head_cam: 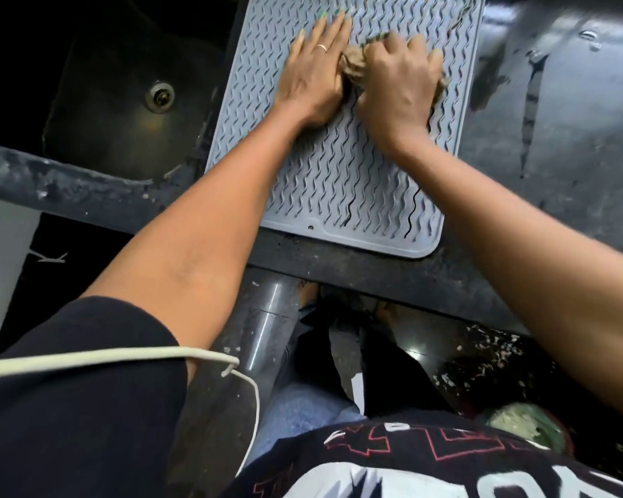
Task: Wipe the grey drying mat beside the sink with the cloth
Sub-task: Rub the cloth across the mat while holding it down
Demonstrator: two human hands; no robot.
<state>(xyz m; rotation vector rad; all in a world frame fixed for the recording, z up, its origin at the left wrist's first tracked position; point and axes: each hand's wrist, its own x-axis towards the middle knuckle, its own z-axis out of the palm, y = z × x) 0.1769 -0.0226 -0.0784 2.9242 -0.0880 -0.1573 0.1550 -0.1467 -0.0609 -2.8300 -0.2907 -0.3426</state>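
The grey drying mat (339, 181), ribbed with wavy ridges, lies on the dark counter just right of the sink (123, 102). My left hand (313, 73) rests flat on the mat's upper middle, fingers stretched out, a ring on one finger. Right beside it, my right hand (396, 80) is closed on a crumpled beige cloth (353, 64) and presses it onto the mat. Most of the cloth is hidden under that hand; bits show at the thumb side and at the right edge.
The dark sink has a metal drain (161, 97). Wet streaks and drops mark the black counter (554, 120) right of the mat. The counter's front edge (374, 278) runs below the mat, with a grey pipe (267, 325) and the floor underneath.
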